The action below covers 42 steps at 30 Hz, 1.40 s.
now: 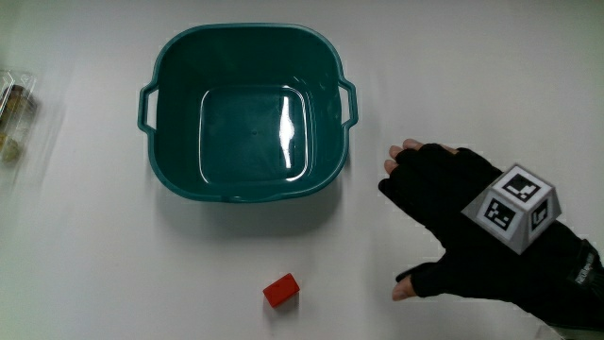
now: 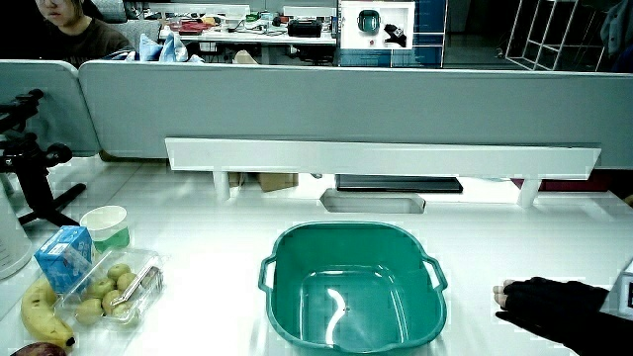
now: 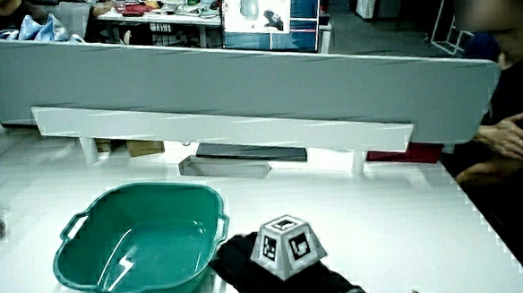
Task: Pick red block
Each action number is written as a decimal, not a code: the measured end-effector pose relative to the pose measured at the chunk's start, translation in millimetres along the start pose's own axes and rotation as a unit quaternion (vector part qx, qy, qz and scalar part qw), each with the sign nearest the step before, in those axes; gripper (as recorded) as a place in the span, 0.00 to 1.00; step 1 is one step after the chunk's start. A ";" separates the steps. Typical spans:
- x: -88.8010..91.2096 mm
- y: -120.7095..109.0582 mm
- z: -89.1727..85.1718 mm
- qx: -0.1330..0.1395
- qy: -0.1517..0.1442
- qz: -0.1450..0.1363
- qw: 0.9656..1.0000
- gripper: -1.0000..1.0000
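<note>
Resting flat on the table, our hand lies beside the tub with fingers spread and relaxed, holding nothing. We see the block only in the main view: it sits alone on the bare table, nearer to us than the tub and well apart from both the tub and our hand.

We judge the main risk to be a poor first contact. The block looks small and light, so a fingertip arriving from the side could push it across the smooth table instead of closing on it. Coming down with the fingers too narrowly spread could tip it or flick it away. The cube on the glove poses no obstacle, and nothing crowds the block.

The block looks slightly longer than wide. Its long axis runs obliquely, with the end toward our hand lying a little farther from us than its other end. We would pinch across the short sides.
</note>
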 end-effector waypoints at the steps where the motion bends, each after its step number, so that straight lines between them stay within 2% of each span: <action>1: -3.5 1.6 1.2 -0.005 0.010 0.011 1.000 0.50; 2: -5.4 3.4 0.4 -0.002 -0.010 0.007 1.000 0.50; 3: -7.4 5.2 -0.4 -0.005 -0.009 0.013 1.000 0.50; 4: -5.5 7.9 -5.4 -0.005 0.000 0.005 1.000 0.50; 9: -13.4 19.8 -14.4 -0.016 -0.001 0.017 1.000 0.50; 10: -16.5 21.9 -15.4 -0.023 -0.008 0.024 0.999 0.50; 11: -19.1 23.9 -16.0 -0.029 -0.001 0.030 0.999 0.50; 13: -26.3 26.2 -13.4 -0.025 -0.011 0.032 0.999 0.50; 20: -39.4 36.6 -17.1 -0.040 -0.009 0.054 0.998 0.50; 21: -40.2 38.2 -19.0 -0.039 -0.017 0.052 0.998 0.50; 22: -42.1 39.5 -18.6 -0.046 -0.008 0.057 0.997 0.50; 25: -43.8 45.6 -24.3 -0.050 -0.016 0.058 0.997 0.50; 28: -48.6 50.4 -25.6 -0.059 -0.004 0.065 0.996 0.50; 34: -56.9 61.6 -34.0 -0.072 -0.004 0.075 0.995 0.50; 39: -67.5 65.1 -33.6 -0.070 -0.004 0.097 0.993 0.50; 40: -69.7 63.8 -32.0 -0.057 -0.006 0.102 0.993 0.50; 41: -71.4 63.8 -32.6 -0.054 -0.011 0.102 0.993 0.50; 42: -71.8 64.9 -34.8 -0.058 -0.002 0.104 0.993 0.50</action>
